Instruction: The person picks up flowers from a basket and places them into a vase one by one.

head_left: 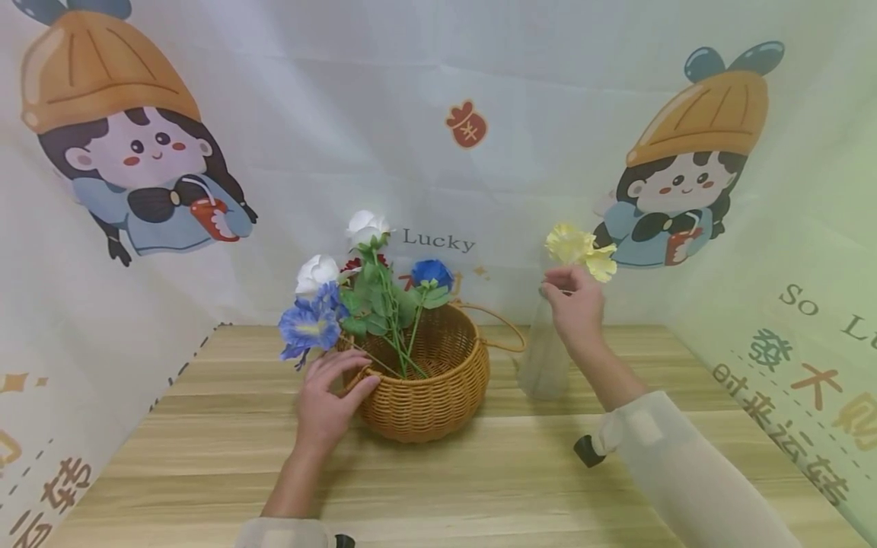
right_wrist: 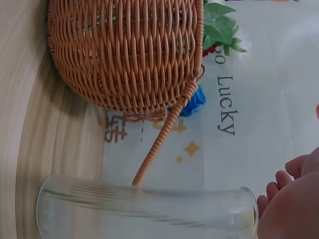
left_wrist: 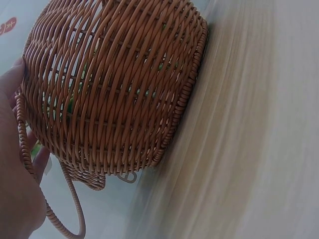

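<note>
Pale sleeve (head_left: 692, 472) closest to us, and the right hand (head_left: 581, 308) curls its fingers beside the yellow flower (head_left: 570, 245) atop the glass vase (head_left: 544, 369); can't tell if they're clamped! Left hand (head_left: 329, 396), thumb and fingers apart, touches the basket's (head_left: 428, 407) rim.

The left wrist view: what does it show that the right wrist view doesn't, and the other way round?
Only the left wrist view shows the left hand and the handle beside it. Only the right wrist view shows the right hand, by the mouth of a clear glass vase, plus a blue flower and the word "Lucky". Both show the wicker basket, the wooden table and the pale printed backdrop.
</note>
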Demonstrator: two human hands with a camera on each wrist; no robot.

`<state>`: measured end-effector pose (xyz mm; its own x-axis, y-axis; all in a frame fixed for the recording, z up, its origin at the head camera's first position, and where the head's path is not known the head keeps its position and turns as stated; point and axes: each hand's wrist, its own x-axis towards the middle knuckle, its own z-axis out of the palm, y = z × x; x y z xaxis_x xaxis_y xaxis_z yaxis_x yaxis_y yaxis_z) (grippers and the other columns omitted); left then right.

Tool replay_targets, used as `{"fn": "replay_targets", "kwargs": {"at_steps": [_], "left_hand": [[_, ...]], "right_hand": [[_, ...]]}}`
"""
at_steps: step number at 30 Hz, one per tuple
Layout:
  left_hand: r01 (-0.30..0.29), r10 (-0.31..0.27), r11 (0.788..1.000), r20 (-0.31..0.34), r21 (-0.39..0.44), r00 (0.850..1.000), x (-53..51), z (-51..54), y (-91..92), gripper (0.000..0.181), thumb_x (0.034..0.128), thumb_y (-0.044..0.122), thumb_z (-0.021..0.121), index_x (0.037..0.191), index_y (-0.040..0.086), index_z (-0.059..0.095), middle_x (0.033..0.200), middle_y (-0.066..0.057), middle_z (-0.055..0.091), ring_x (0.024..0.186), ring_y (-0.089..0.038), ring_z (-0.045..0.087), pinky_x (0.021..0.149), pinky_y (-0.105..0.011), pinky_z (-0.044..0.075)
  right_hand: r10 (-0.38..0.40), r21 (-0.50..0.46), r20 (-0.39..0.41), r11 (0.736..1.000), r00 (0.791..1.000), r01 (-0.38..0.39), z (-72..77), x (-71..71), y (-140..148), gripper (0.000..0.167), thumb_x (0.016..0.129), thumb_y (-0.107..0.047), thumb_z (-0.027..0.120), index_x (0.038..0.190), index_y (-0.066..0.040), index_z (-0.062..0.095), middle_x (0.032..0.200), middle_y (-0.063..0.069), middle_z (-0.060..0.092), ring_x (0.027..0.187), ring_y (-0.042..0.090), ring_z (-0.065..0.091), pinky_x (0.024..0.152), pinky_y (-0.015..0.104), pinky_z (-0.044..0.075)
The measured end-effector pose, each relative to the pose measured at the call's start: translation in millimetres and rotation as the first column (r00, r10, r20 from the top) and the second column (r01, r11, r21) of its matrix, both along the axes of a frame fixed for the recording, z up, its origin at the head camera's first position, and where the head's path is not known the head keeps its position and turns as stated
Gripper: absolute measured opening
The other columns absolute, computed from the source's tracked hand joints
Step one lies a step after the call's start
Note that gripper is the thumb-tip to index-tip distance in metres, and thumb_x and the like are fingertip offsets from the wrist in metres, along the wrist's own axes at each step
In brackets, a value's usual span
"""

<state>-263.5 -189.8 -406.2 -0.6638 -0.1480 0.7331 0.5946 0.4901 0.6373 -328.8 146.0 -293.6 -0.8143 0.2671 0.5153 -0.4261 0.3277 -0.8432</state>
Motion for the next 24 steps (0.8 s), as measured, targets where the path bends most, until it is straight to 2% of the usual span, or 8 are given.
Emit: {"fn": "replay_targets", "kwargs": {"at_steps": [8, 15, 24], "left_hand": [[0.01, -0.01, 1.0, 0.009, 0.011, 1.0, -0.5, -0.6, 0.4, 0.029, 0.0708, 0.011, 0.087, 0.097, 0.009, 0.075, 0.112, -0.007, 0.07, 0.116, -0.038, 0.053, 0.11, -0.055, 0.023], [0.012, -0.012, 1.0, 0.007, 0.01, 1.0, -0.4, -1.9, -0.2, 0.029, 0.0711, 0.011, 0.086, 0.098, 0.01, 0.075, 0.113, -0.008, 0.07, 0.117, -0.038, 0.053, 0.11, -0.054, 0.023], [0.007, -0.007, 1.0, 0.009, 0.003, 1.0, -1.1, -1.6, -0.3, 0.03, 0.0711, 0.012, 0.086, 0.098, 0.01, 0.074, 0.113, -0.007, 0.07, 0.117, -0.037, 0.053, 0.11, -0.056, 0.023]], "right_hand": [[0.042, 0.01, -0.051, 0.999, 0.998, -0.042, -6.3, 1.1, -18.8, 0.015, 0.087, 0.002, 0.064, 0.102, 0.006, 0.064, 0.1, 0.02, 0.068, 0.092, 0.026, 0.063, 0.079, 0.027, 0.048], [0.117, -0.027, 0.027, 0.993, 0.993, -0.116, -15.4, 3.7, -37.9, 0.016, 0.09, -0.002, 0.064, 0.105, 0.001, 0.064, 0.103, 0.014, 0.067, 0.093, 0.022, 0.06, 0.073, 0.025, 0.051], [0.195, -0.041, 0.044, 0.98, 0.98, -0.193, -18.3, 2.5, -64.7, 0.017, 0.09, -0.004, 0.064, 0.107, -0.001, 0.063, 0.103, 0.013, 0.066, 0.092, 0.024, 0.061, 0.077, 0.033, 0.054]]}}
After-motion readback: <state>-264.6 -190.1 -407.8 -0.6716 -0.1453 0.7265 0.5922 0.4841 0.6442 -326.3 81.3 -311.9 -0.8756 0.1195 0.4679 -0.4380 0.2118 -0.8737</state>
